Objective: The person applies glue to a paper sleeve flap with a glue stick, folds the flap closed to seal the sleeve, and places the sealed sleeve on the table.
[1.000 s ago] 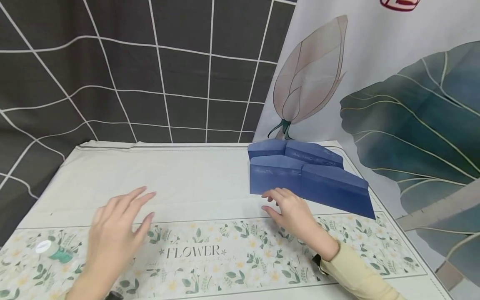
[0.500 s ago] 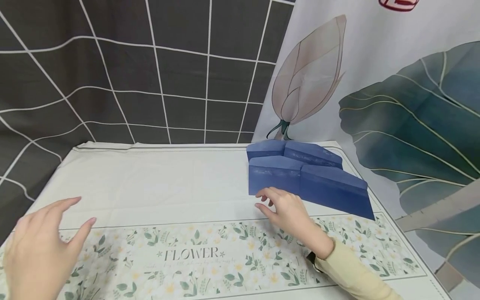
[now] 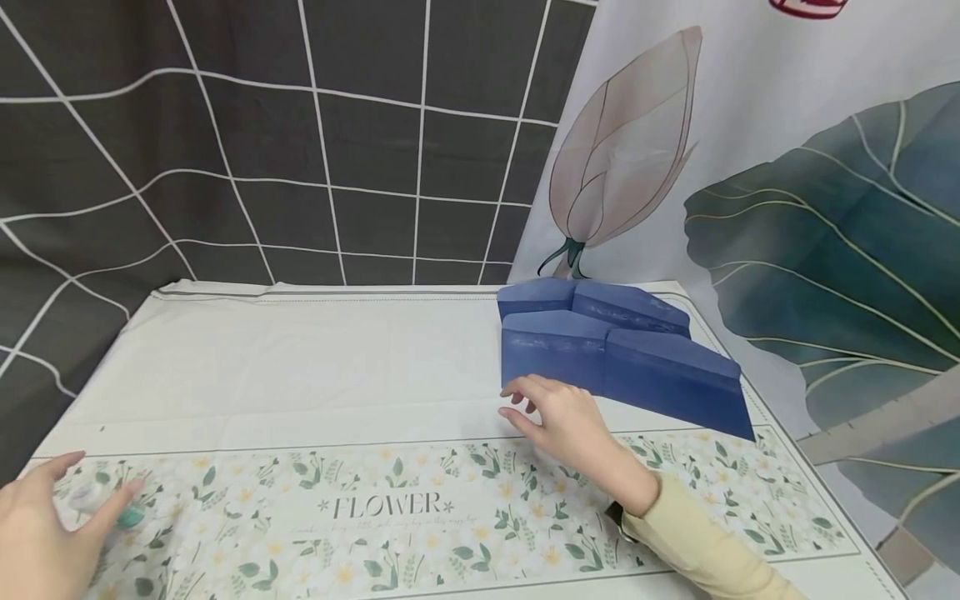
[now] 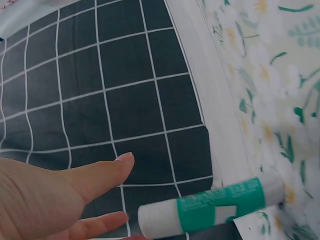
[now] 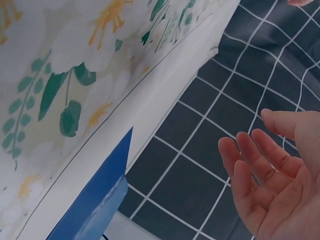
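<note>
My left hand (image 3: 37,542) is at the lower left of the head view, its thumb and fingers apart around a glue stick (image 3: 129,517). In the left wrist view, the glue stick (image 4: 220,207) lies on its side, green in the middle with white ends, close to the fingertips. Over the near edge of two blue folded paper pieces, like envelopes, hovers my right hand (image 3: 562,421), fingers loosely bent and holding nothing. The front blue piece (image 3: 667,379) partly covers the rear one (image 3: 630,304). In the right wrist view the palm of my right hand (image 5: 275,195) is bare.
A white cloth (image 3: 300,358) covers the table, with a flower-printed band (image 3: 390,550) along its near side. Behind hang a dark grid curtain (image 3: 360,150) and a pale curtain (image 3: 637,167) with leaf prints, close to the table's back and right edges.
My left hand has swept left and toward the near edge, from over the printed band to the glue stick. The right hand has drifted slightly left; the blue pieces stay put.
</note>
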Action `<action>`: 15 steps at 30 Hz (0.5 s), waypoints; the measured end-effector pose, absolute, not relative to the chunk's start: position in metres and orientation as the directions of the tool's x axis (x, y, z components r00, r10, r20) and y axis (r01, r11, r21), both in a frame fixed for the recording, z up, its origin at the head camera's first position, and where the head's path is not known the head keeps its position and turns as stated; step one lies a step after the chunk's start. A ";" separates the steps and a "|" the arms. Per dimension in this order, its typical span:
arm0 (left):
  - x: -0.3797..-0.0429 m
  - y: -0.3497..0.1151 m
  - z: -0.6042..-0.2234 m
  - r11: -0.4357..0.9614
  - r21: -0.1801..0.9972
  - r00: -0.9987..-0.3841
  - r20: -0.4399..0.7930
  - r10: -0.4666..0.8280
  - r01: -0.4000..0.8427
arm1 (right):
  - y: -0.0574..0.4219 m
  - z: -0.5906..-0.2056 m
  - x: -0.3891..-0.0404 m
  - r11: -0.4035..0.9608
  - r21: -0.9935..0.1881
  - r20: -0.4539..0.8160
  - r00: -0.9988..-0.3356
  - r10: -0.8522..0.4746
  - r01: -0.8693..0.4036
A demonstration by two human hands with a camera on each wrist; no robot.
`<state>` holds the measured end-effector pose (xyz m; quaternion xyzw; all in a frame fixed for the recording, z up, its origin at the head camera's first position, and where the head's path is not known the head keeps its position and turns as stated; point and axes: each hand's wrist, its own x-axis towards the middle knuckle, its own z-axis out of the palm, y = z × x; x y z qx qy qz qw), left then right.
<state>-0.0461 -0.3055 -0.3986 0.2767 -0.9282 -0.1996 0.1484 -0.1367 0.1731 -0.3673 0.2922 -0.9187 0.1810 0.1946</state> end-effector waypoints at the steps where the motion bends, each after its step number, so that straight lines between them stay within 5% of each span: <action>1: -0.046 -0.314 -0.410 0.775 0.439 -0.805 0.169 -0.568 -0.455 | 0.173 -0.367 -0.137 0.761 -0.220 0.463 -0.752 -0.469 -0.610; 7: -0.050 -0.343 -0.448 0.820 0.392 -0.834 0.192 -0.517 -0.418 | 0.171 -0.368 -0.135 0.757 -0.226 0.463 -0.752 -0.470 -0.612; 15: -0.046 -0.315 -0.411 0.762 0.484 -0.846 0.077 -0.528 -0.431 | 0.172 -0.370 -0.134 0.756 -0.226 0.456 -0.752 -0.475 -0.615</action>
